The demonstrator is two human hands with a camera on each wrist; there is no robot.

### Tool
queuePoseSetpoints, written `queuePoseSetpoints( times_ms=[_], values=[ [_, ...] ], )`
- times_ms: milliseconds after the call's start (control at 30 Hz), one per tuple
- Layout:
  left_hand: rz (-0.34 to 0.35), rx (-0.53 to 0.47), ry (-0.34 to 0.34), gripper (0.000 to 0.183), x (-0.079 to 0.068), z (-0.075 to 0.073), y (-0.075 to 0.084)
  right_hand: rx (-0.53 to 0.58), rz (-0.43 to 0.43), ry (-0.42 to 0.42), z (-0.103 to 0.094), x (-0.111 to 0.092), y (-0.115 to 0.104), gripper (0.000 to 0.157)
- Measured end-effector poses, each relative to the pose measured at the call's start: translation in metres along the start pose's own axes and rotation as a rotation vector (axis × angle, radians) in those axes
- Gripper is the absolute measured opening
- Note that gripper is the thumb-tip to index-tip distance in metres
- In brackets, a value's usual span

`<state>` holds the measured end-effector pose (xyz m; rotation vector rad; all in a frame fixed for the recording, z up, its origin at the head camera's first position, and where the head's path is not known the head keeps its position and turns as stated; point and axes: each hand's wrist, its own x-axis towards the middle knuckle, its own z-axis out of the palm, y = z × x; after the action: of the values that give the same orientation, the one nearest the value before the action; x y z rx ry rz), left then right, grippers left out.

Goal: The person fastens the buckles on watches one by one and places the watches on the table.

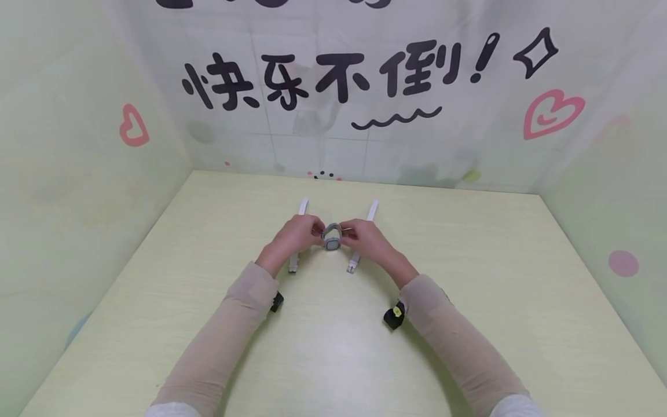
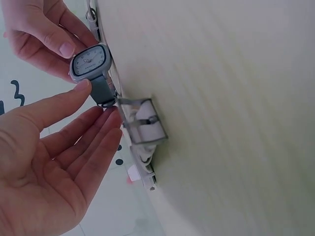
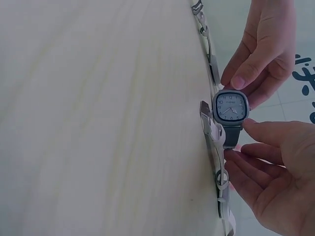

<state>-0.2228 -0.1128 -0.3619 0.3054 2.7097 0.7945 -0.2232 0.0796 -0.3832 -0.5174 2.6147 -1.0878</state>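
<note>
A grey wristwatch (image 1: 332, 245) with a rounded square dial is held at the middle of the table, its strap bent into a loop above the case in the head view. From the left, my left hand (image 1: 299, 234) pinches it; in the right wrist view that thumb rests on the case edge. My right hand (image 1: 367, 238) holds it from the other side, thumb at the case corner and fingers by the dark strap (image 3: 232, 137). Under the hands lie two white straps, a left one (image 1: 303, 206) and a right one (image 1: 372, 210). A metal buckle (image 2: 142, 120) shows close up in the left wrist view.
The pale wooden table (image 1: 333, 347) runs back to a white printed curtain (image 1: 333, 150) with black lettering and pink hearts. Side curtains border it left and right. Black devices sit at the left wrist (image 1: 277, 302) and right wrist (image 1: 393, 317).
</note>
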Motion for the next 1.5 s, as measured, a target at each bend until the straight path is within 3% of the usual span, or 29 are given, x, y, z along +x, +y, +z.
queuePoseSetpoints(
  times_ms=[567,1100,1500],
  values=[
    [-0.017,-0.007,0.010,0.039,-0.004,-0.006,0.003,0.008,0.015,0.027,-0.009,-0.003,0.004,0.045],
    [0.018,-0.002,0.039,0.036,-0.005,-0.005,0.008,0.024,0.016,0.050,-0.023,-0.007,0.009,0.045],
    [0.037,-0.031,0.019,0.036,-0.009,-0.005,0.020,0.025,0.013,0.072,-0.030,-0.010,0.016,0.045]
  ],
)
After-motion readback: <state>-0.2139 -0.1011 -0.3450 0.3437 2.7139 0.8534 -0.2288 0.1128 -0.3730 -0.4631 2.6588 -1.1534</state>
